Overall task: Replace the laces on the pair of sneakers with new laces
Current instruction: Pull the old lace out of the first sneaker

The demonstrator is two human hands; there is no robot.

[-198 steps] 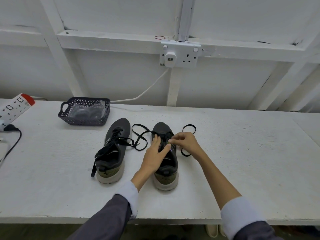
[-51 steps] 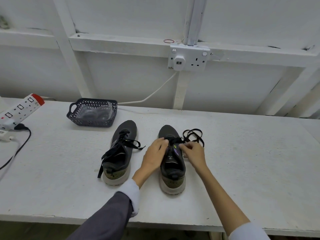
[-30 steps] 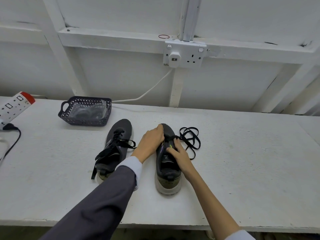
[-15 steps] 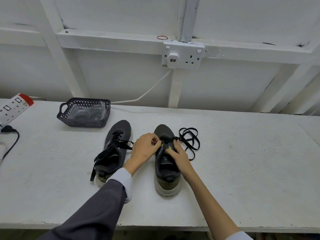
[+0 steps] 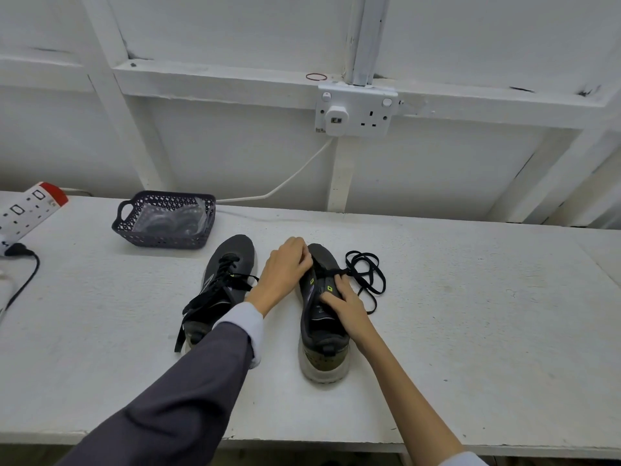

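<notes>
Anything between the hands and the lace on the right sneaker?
Nothing visible. Left hand grips the right sneaker by its front eyelets; right hand rests on its tongue beside the lace.

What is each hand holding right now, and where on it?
Left hand grips the right sneaker at its forefoot, by the lowest eyelets; right hand presses its tongue. Whether either pinches the lace cannot be told.
</notes>
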